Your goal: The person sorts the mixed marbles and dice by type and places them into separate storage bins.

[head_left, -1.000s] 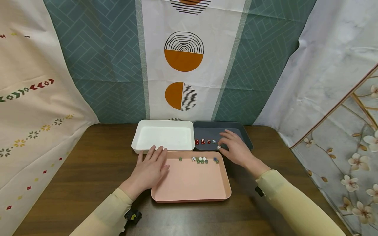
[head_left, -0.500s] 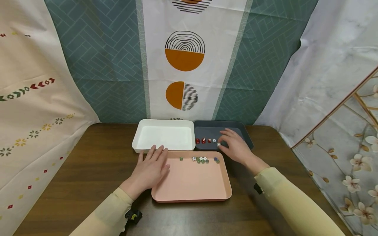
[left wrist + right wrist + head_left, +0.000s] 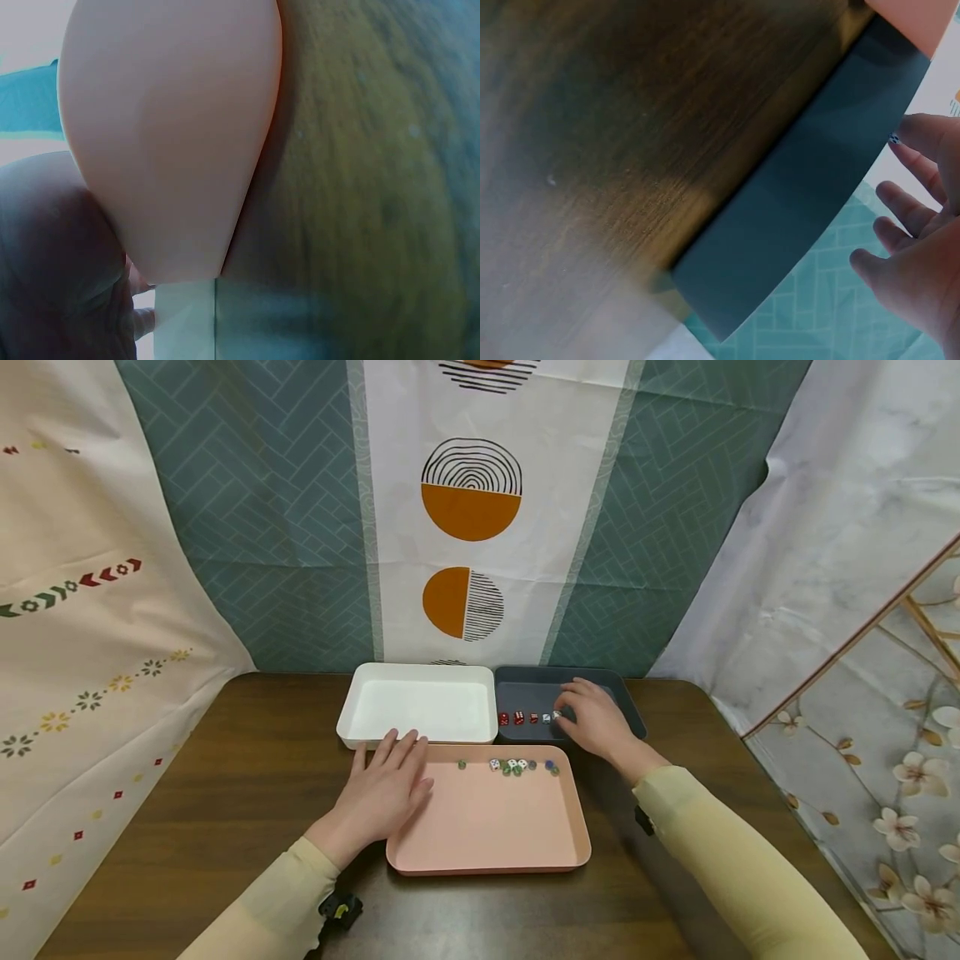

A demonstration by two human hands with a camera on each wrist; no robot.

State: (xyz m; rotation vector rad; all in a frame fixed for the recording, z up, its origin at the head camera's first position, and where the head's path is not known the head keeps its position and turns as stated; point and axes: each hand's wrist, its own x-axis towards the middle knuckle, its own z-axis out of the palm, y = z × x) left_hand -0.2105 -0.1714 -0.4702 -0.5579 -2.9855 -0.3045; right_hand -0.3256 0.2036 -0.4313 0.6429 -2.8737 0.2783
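Observation:
My right hand [image 3: 597, 718] reaches over the dark grey tray [image 3: 558, 675], pinching a small white die [image 3: 894, 139] between thumb and index finger. The die is at the right end of a row, beside another white die [image 3: 546, 718] and several red dice [image 3: 518, 717]. At the near left, my left hand [image 3: 382, 797] lies with fingers spread over the left rim of the pink tray [image 3: 487, 827]. Its fingertips reach the front edge of the white tray [image 3: 420, 702]. Along the pink tray's far side lie white dice [image 3: 495, 765], small green pieces [image 3: 462, 764] and a blue piece [image 3: 550, 764].
All three trays stand close together on a brown wooden table [image 3: 225, 793]. Patterned cloth [image 3: 285, 568] hangs behind the table, with a cream cloth [image 3: 97, 652] at the left and a floral one [image 3: 885, 735] at the right.
My right hand has moved slightly away from me, bringing the pinched white die from the grey tray's near edge into line with the row. The left hand has stayed where it was.

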